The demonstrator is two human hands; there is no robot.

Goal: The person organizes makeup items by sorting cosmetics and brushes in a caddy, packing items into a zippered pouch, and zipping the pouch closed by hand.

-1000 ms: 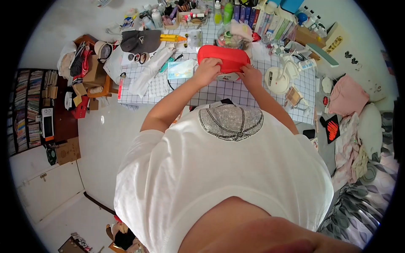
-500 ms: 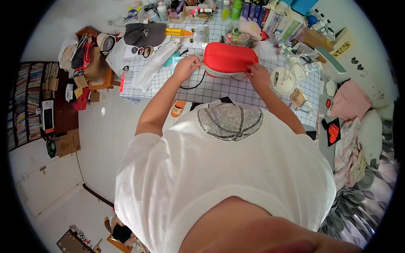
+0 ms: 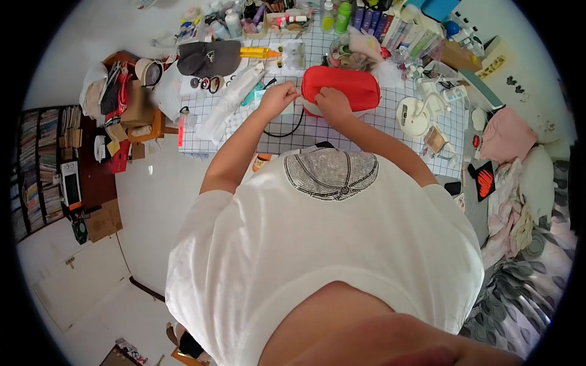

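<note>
A red bag (image 3: 342, 82) with a flat red top and a pale lower side sits on the checkered table cover. My left hand (image 3: 279, 99) is at the bag's left end, its fingers pinched together; whatever lies between them is too small to name. On the bag's front upper edge, left of the middle, my right hand (image 3: 333, 106) is closed with bent fingers. What those fingertips grip is hidden by the hand. A black cable (image 3: 287, 132) curves over the cover between my left forearm and the bag.
Left of the bag lie a dark cap (image 3: 210, 59), a yellow tube-like item (image 3: 256, 53) and a white plastic wrap (image 3: 232, 100). Books (image 3: 400, 33) and bottles stand along the back. A white round-based lamp (image 3: 413, 117) is at the right, with a compact (image 3: 434, 139) nearby.
My right hand has moved left along the bag's front edge, from its right corner to left of the middle. My left hand stays pinched at the left end. The view shifted slightly.
</note>
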